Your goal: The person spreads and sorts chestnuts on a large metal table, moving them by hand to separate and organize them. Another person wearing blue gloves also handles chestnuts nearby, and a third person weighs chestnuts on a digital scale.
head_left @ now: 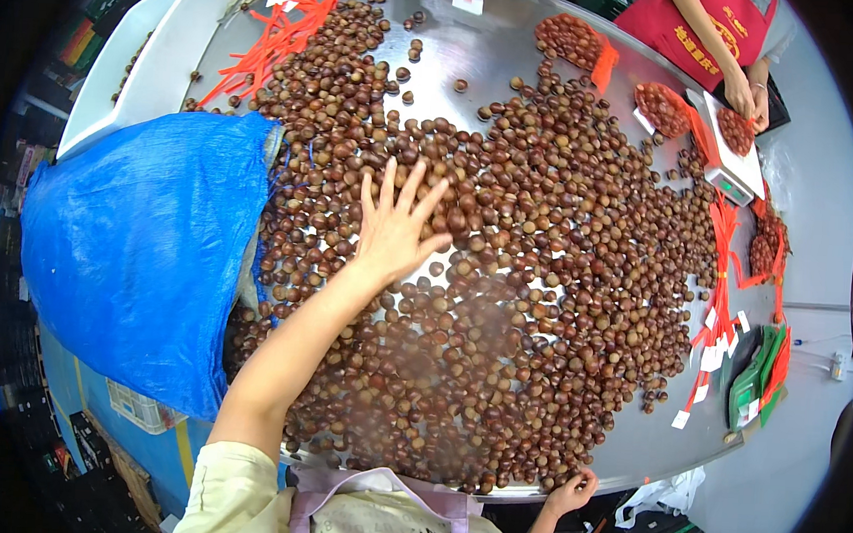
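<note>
Brown chestnuts [546, 186] lie heaped over the metal table [443, 79]. Stretched far across the heap, my left hand [396, 228] lies flat on them with fingers spread, gripping nothing. At the table's near edge, my right hand [572, 491] has its fingers curled together beside the last chestnuts; whatever may be inside them is hidden. To the left of my left arm, a blue woven sack [142, 256] rests with its mouth toward the heap, chestnuts spreading out from it.
A white bin [153, 64] stands at far left beside red net bags [299, 33]. At far right, a co-worker's hands [749, 98] touch a filled net bag [735, 131] on a white scale [737, 172]. Green bags [754, 380] lie at the right edge.
</note>
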Demonstrator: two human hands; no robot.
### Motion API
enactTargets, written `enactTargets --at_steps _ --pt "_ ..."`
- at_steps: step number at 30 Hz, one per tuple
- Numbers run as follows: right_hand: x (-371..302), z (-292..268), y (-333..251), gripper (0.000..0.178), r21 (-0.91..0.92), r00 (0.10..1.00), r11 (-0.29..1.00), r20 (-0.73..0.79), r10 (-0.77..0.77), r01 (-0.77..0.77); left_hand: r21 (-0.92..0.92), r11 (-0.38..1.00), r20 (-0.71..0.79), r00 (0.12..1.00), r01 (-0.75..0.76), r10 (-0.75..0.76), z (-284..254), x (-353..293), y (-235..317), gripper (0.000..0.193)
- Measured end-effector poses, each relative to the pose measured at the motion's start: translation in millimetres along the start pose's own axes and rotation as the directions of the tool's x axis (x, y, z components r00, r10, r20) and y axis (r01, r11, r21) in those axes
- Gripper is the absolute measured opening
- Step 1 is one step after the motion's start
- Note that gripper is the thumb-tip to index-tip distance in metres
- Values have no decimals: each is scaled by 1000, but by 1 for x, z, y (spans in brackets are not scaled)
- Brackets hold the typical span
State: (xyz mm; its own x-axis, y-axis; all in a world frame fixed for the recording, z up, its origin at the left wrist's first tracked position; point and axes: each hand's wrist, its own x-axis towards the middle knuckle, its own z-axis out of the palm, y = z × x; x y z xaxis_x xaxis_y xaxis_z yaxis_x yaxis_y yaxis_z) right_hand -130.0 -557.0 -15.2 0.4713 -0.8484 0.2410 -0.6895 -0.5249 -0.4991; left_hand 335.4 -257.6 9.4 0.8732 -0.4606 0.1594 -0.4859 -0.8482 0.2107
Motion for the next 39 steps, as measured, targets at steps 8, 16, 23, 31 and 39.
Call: enactTargets --at_steps 8,16,23,31,39 --pt "1 2 -11 3 63 1000 998 -19 13 -12 61 993 112 988 99 -106 -1 39 -10 76" --pt "3 3 -13 7 24 997 998 -37 -61 62 -91 984 -38 987 153 -157 -77 -115 7 85" --pt "7 1 -7 7 -1 997 998 -23 -67 67 -83 947 -28 949 312 -315 -89 -299 23 96" --pt "5 1 -8 10 -67 984 982 3 -176 176 59 912 78 909 407 -410 -50 -320 70 96" --pt "3 -5 -8 11 -56 986 986 62 -154 157 122 921 -14 928 370 -371 -21 -275 86 93"
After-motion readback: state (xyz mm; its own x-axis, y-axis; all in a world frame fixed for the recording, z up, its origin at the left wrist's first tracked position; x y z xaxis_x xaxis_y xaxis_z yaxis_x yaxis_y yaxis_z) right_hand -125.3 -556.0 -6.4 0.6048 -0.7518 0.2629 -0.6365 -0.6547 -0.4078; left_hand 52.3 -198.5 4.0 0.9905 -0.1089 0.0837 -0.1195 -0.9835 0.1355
